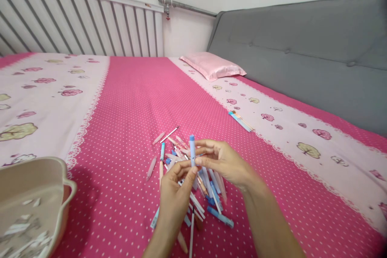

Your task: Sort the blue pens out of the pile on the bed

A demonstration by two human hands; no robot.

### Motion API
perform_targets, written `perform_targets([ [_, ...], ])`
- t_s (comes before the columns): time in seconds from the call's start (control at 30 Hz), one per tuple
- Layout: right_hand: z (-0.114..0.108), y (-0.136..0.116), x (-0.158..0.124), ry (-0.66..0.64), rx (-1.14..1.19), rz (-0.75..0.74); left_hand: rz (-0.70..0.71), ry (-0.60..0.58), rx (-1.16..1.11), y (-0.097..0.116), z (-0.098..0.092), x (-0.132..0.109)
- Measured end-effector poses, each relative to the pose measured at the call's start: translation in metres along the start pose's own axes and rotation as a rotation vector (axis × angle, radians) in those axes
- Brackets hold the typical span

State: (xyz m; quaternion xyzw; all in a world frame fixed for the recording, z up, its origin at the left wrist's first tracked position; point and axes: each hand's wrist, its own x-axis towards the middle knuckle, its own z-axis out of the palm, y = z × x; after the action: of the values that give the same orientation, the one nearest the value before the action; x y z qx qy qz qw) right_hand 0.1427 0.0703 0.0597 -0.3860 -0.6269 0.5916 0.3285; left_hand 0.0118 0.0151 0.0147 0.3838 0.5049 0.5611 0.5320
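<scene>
A light blue pen (192,147) with a darker blue end stands upright between my two hands. My left hand (179,181) pinches its lower part between thumb and fingers. From the right, my right hand (216,159) also closes on the pen, thumb and fingertips at its side. Beneath both hands lies a loose pile of pen parts in pink, white and blue, partly hidden by them. At the pile's edges are a pink tapered barrel (151,168), a turquoise piece (162,151) and a blue barrel (220,216).
A beige basin (62,205) holding white scraps stands at the lower left. Several pens (240,121) lie together to the right on the pink dotted bedspread (136,88). Farther back are a pink pillow (211,65), a grey headboard (296,44) and a white radiator (90,24).
</scene>
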Motion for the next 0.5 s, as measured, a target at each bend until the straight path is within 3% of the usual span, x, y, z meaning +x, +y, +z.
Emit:
perform_targets([
  [0.13, -0.009, 0.02, 0.009, 0.218, -0.31, -0.041, 0.006, 0.065, 0.004, 0.002, 0.001, -0.001],
  [0.23, -0.012, 0.039, 0.018, 0.364, -0.616, 0.02, 0.023, 0.083, 0.022, 0.002, 0.001, -0.001],
  [0.37, -0.009, 0.052, 0.022, 0.329, -0.764, 0.091, 0.021, 0.069, 0.016, 0.0, 0.001, -0.001],
  [0.5, -0.004, 0.05, 0.021, 0.3, -0.851, 0.152, 0.028, 0.062, 0.026, -0.002, 0.0, 0.0],
])
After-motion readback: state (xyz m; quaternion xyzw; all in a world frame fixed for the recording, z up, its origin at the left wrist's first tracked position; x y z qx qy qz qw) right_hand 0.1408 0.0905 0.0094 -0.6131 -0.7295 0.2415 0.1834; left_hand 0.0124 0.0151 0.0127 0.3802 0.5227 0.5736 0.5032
